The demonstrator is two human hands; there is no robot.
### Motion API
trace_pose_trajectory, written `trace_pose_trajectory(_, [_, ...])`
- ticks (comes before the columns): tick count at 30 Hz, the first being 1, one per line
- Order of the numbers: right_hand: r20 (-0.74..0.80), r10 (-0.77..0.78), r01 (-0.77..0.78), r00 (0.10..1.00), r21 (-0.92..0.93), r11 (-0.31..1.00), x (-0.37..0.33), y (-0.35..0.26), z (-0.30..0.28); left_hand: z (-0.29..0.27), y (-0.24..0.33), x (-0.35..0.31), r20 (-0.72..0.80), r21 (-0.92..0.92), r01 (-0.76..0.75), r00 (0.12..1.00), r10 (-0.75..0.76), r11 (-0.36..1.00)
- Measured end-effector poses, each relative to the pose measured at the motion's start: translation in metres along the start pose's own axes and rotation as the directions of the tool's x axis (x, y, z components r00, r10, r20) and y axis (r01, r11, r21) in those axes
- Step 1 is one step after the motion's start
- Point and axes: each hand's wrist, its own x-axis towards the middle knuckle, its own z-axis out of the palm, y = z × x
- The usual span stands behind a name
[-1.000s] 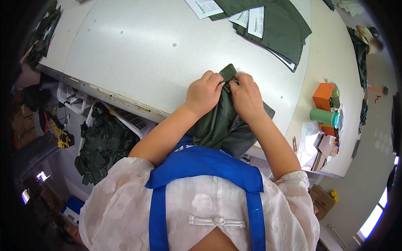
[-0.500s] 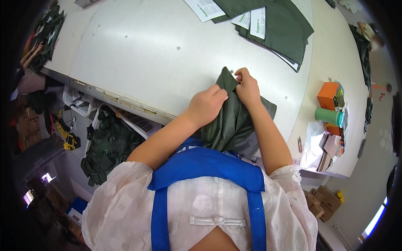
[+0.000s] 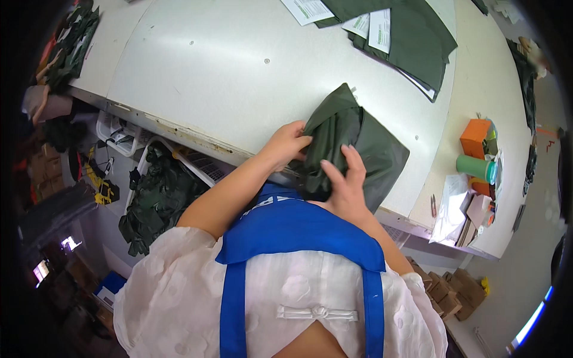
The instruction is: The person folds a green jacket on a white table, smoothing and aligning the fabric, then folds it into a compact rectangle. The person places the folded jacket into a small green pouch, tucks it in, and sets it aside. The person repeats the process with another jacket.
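Your dk green cloth (image 3: 332,128) lies bunched at the bench's (image 3: 221,77) near edge, one corner pointing twd the far side. Your R hand (image 3: 348,186) is over it, thumb & fingers spread apart. Your L hand (image 3: 287,144) has its fingers at the cloth's L side, partly hidden; can't tell if they're pinching. Folded green pieces (image 3: 421,45) w/ white cards (image 3: 379,31) lie twd the far edge; orange box (image 3: 474,137) & green canister (image 3: 474,169) nr the R edge.

Slightly glossy, creased green fabric (image 3: 339,126)
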Motion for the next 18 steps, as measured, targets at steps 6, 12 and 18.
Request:
trace_pose_trajectory(6, [-0.193, 0.129, -0.157, 0.973, -0.139, 0.978, 0.020, 0.034, 0.011, 0.014, 0.008, 0.004, 0.019, 0.448, -0.125, 0.991, 0.130, 0.885])
trace_pose_trajectory(12, [0.255, 0.130, -0.085, 0.958, -0.180, 0.980, 0.032, 0.037, 0.023, 0.016, 0.022, -0.008, 0.051, 0.635, -0.133, 0.990, 0.131, 0.761])
trace_pose_trajectory(18, [0.636, 0.022, -0.166, 0.771, 0.169, 0.972, 0.048, 0.074, 0.029, 0.004, 0.008, -0.015, 0.010, 0.572, -0.131, 0.988, 0.153, 0.810])
